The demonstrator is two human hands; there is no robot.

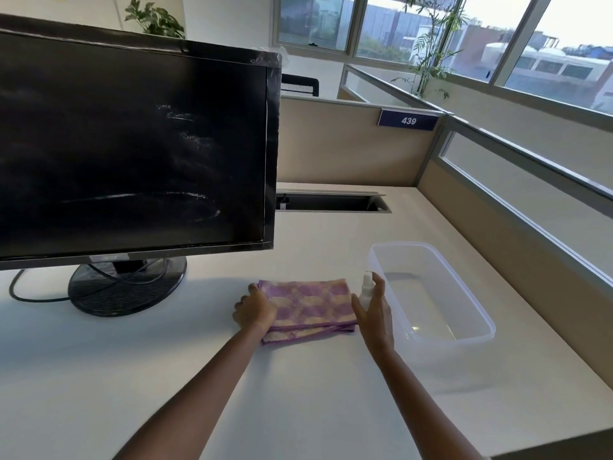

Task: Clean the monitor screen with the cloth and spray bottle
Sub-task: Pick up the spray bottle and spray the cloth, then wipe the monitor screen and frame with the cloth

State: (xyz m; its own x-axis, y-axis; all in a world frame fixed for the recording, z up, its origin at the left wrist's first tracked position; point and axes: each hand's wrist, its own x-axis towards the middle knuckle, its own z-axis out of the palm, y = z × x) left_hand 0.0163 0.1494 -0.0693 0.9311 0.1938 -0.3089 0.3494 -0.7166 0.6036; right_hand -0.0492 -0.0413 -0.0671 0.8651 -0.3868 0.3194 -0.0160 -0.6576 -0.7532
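The black monitor [132, 144] stands at the left of the desk, its dark screen streaked with white smears. A folded purple-and-cream checked cloth [308, 307] lies flat on the desk in front of me. My left hand [253, 308] rests on the cloth's left edge, fingers curled over it. A small clear spray bottle [366, 290] stands upright just right of the cloth. My right hand [373, 313] is open around the bottle, thumb on its left and fingers on its right; a firm grip is not visible.
A clear plastic tub [464, 287] sits right of the bottle, close to my right hand. The monitor's round base [126, 287] and its cable [20, 293] lie at the left. A cable slot [331, 202] opens at the desk's back. Partition walls [348, 147] enclose the back and right.
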